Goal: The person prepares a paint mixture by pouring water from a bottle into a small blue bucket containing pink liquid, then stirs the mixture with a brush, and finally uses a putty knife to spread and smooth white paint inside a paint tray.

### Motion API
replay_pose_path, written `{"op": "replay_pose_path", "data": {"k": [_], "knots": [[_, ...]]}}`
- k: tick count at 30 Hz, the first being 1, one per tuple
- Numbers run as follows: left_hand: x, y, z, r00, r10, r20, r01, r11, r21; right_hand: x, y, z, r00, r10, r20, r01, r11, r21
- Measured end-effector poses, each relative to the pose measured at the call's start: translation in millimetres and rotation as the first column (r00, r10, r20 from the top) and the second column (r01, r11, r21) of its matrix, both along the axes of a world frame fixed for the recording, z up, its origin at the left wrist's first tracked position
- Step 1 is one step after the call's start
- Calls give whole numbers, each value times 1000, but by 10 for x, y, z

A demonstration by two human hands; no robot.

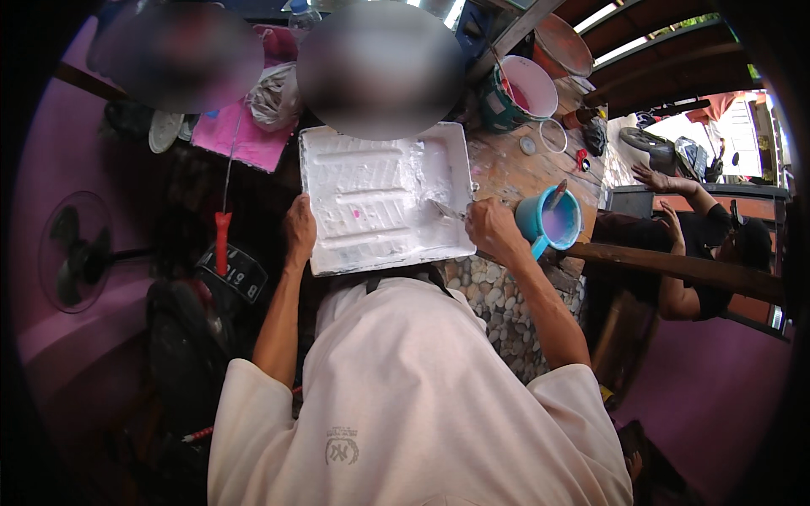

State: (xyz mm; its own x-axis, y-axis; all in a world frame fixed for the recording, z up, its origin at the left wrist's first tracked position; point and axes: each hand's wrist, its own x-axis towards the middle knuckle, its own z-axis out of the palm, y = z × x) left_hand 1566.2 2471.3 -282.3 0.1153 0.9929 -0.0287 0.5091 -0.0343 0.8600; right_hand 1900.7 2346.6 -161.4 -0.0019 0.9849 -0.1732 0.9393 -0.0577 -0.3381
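Observation:
A white paint tray point(380, 198) coated with white paint, with a small pink spot near its middle, lies in front of me. My left hand point(299, 229) grips the tray's left edge. My right hand point(492, 229) is at the tray's right edge and holds a thin tool point(445, 211) whose tip lies in the white paint. Just right of that hand stands a teal cup point(550, 221) with pale pink paint and a stick in it.
A large bucket point(525, 91) with pink inside stands behind the tray on a paint-stained wooden top point(515, 173). A red-handled tool point(222, 240) hangs at left, over a pink sheet point(240, 135). Another person in black point(700, 244) sits at right. A fan point(76, 253) is far left.

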Motion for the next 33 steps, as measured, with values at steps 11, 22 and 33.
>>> {"op": "replay_pose_path", "data": {"k": [11, 22, 33], "knots": [[20, 16, -1, 1000, -8, -6, 9, 999, 41, -59, 86, -31, 995, 58, 84, -71, 985, 159], [16, 24, -33, 1000, -7, 5, 7, 998, 63, 39, 280, -174, 988, -4, 153, -35, 967, 252], [32, 6, -33, 999, 8, 32, -8, 1000, 21, 2, 285, -216, 991, 1, 135, -33, 971, 236]]}}
